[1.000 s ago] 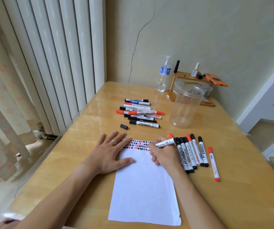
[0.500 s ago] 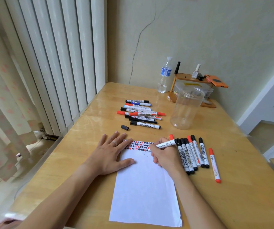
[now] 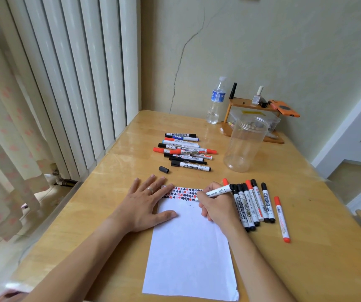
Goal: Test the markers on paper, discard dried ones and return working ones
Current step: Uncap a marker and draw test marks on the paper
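Note:
A white sheet of paper [image 3: 188,247] lies on the wooden table [image 3: 306,258], with rows of black and red scribbles along its top edge. My left hand [image 3: 147,203] lies flat on the paper's upper left corner. My right hand [image 3: 216,205] grips an uncapped white marker [image 3: 216,191], its tip on the paper by the scribbles. A loose black cap [image 3: 163,169] lies above my left hand. One pile of markers [image 3: 186,152] lies farther back; a row of markers [image 3: 253,203] lies right of my right hand, with a single red one [image 3: 282,219] beyond it.
An empty clear plastic jar [image 3: 245,144] stands at the back right. Behind it are a water bottle [image 3: 216,101] and a small wooden shelf [image 3: 253,105] with bottles and an orange item. A white radiator [image 3: 77,73] and a curtain flank the table's left edge.
Both hands stay where they were; the marker tip remains at the scribbled band. Only the camera view has shifted slightly.

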A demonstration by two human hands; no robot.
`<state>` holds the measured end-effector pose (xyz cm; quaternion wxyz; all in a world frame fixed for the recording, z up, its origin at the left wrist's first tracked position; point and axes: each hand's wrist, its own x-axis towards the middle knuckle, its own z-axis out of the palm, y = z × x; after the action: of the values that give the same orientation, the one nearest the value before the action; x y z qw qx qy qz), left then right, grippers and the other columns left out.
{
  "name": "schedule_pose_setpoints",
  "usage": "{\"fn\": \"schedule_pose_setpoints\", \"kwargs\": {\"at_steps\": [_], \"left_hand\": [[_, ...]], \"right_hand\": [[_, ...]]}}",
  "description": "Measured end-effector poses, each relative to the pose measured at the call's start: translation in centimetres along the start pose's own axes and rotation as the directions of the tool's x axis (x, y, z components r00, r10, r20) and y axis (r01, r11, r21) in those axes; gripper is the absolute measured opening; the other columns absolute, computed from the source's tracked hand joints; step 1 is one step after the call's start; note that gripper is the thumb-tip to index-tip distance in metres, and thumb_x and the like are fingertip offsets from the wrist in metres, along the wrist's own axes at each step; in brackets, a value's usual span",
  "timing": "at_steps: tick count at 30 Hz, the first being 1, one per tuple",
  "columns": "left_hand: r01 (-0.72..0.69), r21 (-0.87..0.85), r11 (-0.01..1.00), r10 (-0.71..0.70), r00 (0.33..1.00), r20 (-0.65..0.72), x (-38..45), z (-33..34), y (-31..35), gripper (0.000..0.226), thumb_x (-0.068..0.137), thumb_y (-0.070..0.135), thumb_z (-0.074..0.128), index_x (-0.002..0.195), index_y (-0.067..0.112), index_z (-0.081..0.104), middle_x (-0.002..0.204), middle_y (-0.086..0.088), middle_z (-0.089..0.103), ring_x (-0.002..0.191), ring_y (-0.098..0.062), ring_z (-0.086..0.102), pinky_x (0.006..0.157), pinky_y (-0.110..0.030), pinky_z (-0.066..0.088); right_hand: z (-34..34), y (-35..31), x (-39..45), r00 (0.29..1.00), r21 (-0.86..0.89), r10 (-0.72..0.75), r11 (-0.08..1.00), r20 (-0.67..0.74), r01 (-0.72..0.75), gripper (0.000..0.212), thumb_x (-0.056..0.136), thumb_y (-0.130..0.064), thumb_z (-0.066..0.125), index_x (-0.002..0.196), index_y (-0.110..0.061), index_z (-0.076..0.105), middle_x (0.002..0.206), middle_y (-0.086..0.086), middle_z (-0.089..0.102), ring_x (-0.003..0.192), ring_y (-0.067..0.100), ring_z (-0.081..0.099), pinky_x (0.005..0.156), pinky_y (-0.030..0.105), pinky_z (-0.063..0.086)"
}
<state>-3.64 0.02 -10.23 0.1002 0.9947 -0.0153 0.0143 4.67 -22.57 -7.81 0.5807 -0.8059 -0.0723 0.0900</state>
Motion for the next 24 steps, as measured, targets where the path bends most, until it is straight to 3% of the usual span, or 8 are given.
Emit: {"fn": "schedule_pose_setpoints", "kwargs": {"at_steps": [8, 10, 12, 14, 18, 20, 22, 24], "left_hand": [[-0.005, -0.131, 0.991, 0.002, 1.000, -0.022, 0.5, -0.3, -0.3, 0.081, 0.085, 0.090, 0.021, 0.157, 0.052, 0.018, 0.166, 0.022, 0.013, 0.156, -0.007, -0.003, 0.126, -0.052, -0.003], [0.021, -0.190, 0.981, -0.047, 0.991, -0.128, 1.2, -0.4, -0.3, 0.065, 0.096, 0.076, 0.024, 0.151, 0.045, 0.039, 0.156, 0.019, 0.039, 0.150, -0.011, 0.029, 0.122, -0.050, 0.018], [0.031, -0.146, 0.989, -0.070, 0.959, -0.273, 2.2, -0.7, -0.2, 0.043, 0.104, 0.049, 0.036, 0.139, 0.036, 0.056, 0.137, 0.011, 0.058, 0.122, -0.016, 0.060, 0.102, -0.044, 0.045], [0.045, -0.132, 0.990, -0.091, 0.928, -0.361, 3.3, -1.0, -0.2, 0.035, 0.102, 0.021, 0.049, 0.132, 0.029, 0.064, 0.127, 0.004, 0.062, 0.100, -0.020, 0.068, 0.081, -0.036, 0.054], [0.082, -0.078, 0.994, -0.106, 0.909, -0.403, 5.6, -1.3, -0.3, 0.039, 0.099, 0.010, 0.054, 0.133, 0.024, 0.066, 0.126, 0.000, 0.059, 0.101, -0.021, 0.061, 0.084, -0.035, 0.053], [0.096, -0.048, 0.994, -0.107, 0.913, -0.394, 6.4, -1.2, -0.5, 0.041, 0.099, 0.009, 0.052, 0.135, 0.026, 0.065, 0.127, -0.001, 0.058, 0.107, -0.022, 0.058, 0.088, -0.037, 0.052], [0.109, -0.095, 0.989, -0.139, 0.903, -0.408, 6.8, -1.1, -0.7, 0.040, 0.096, 0.005, 0.053, 0.127, 0.026, 0.068, 0.121, -0.002, 0.060, 0.107, -0.023, 0.058, 0.087, -0.037, 0.052], [0.109, -0.142, 0.984, -0.161, 0.889, -0.429, 7.0, -1.1, -1.0, 0.032, 0.094, 0.004, 0.058, 0.115, 0.025, 0.069, 0.115, -0.001, 0.062, 0.104, -0.023, 0.057, 0.083, -0.037, 0.052]], "right_hand": [[-0.1, -0.5, -0.2, 1.000, 0.010, 0.014, 1.000, 0.005, -0.014, 0.017, 0.088, -0.011, 0.067, 0.079, -0.007, 0.053, 0.061, 0.011, 0.063, 0.043, 0.019, 0.052, 0.040, 0.022, 0.031], [-0.2, -0.5, -0.3, 1.000, 0.014, 0.002, 1.000, 0.009, -0.002, 0.017, 0.089, -0.012, 0.067, 0.078, -0.008, 0.054, 0.062, 0.011, 0.064, 0.043, 0.020, 0.052, 0.040, 0.022, 0.031], [-0.3, -0.6, -0.4, 1.000, 0.021, -0.022, 1.000, 0.018, 0.021, 0.017, 0.091, -0.013, 0.068, 0.081, -0.006, 0.055, 0.062, 0.010, 0.063, 0.043, 0.018, 0.052, 0.040, 0.023, 0.030], [-0.4, -0.8, -0.7, 0.998, 0.011, -0.064, 0.998, 0.029, 0.063, 0.016, 0.093, -0.014, 0.069, 0.085, -0.007, 0.057, 0.057, 0.010, 0.058, 0.041, 0.016, 0.049, 0.042, 0.025, 0.031], [-0.5, -1.5, -1.3, 0.985, 0.003, -0.149, 0.989, 0.089, 0.149, 0.015, 0.096, -0.014, 0.070, 0.095, -0.005, 0.057, 0.056, 0.013, 0.055, 0.045, 0.020, 0.049, 0.071, 0.046, 0.042], [-0.6, -1.6, -1.4, 0.979, 0.011, -0.175, 0.985, 0.109, 0.175, 0.019, 0.096, -0.014, 0.071, 0.096, -0.003, 0.056, 0.058, 0.017, 0.056, 0.049, 0.021, 0.052, 0.092, 0.040, 0.033], [-0.6, -1.5, -1.3, 0.971, 0.021, -0.209, 0.978, 0.116, 0.208, 0.020, 0.095, -0.015, 0.073, 0.094, -0.004, 0.056, 0.060, 0.027, 0.058, 0.051, 0.022, 0.054, 0.085, 0.027, 0.043], [-0.6, -1.2, -1.1, 0.964, 0.026, -0.236, 0.972, 0.118, 0.235, 0.023, 0.095, -0.018, 0.074, 0.092, -0.005, 0.056, 0.062, 0.028, 0.061, 0.051, 0.024, 0.056, 0.078, 0.000, 0.040]]}}
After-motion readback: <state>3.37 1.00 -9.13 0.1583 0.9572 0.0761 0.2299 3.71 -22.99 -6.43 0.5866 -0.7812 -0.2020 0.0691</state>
